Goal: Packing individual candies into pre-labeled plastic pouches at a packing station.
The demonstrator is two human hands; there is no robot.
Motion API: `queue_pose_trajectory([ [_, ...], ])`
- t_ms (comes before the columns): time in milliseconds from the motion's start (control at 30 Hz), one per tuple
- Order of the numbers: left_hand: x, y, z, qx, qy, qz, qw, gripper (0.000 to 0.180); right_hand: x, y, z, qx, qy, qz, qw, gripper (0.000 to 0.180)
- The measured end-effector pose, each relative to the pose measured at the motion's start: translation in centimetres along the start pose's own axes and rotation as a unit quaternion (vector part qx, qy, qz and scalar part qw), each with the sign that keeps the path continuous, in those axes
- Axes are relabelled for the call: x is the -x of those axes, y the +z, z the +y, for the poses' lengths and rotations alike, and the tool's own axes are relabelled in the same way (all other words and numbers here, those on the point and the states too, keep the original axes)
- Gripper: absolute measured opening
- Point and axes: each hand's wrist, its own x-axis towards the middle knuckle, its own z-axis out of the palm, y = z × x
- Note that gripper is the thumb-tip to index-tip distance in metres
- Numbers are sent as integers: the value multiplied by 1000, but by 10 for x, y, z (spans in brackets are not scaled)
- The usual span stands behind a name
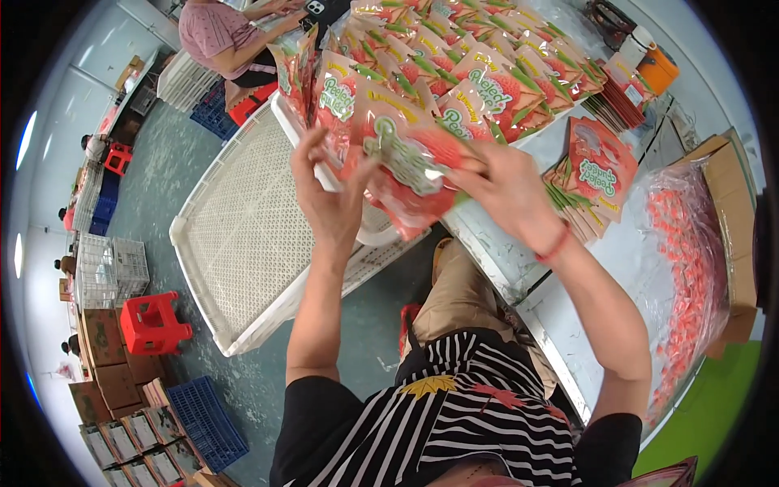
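One pouch (406,166) is being handled, right hand (513,193) clamped on its edge; blur hides whether the left hand (333,196) grips; next calls for steadying

Red stool (146,316) near blue crate (207,424) (brown cartons (118,385) alongside).

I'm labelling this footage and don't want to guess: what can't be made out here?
All in the head view:
- Pouch at the right hand: its print, blurred by motion.
- Nearby worker: head, cut off by the upper edge.
- Far workers at left: their hands, too small.
- Small red packets: details, too small and partly under shiny plastic.
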Motion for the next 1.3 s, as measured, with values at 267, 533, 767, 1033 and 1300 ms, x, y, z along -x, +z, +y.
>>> queue_pose_trajectory([
  [267,33,13,-21,-77,-94,-240,963,100,-51,67,43,109,-28,27,993,27],
  [533,31,12,-28,-129,-138,-305,933,111,-7,31,83,-110,188,-1,976,37],
  [767,32,14,-42,-101,-86,-341,931,121,-2,26,95,179,185,134,957,48],
  [1033,45,61,-34,-112,-51,-302,945,120,-60,2,124,185,90,91,974,33],
  [1300,49,98,-22,-51,-184,-225,956,119,-46,11,143,104,104,215,965,36],
])
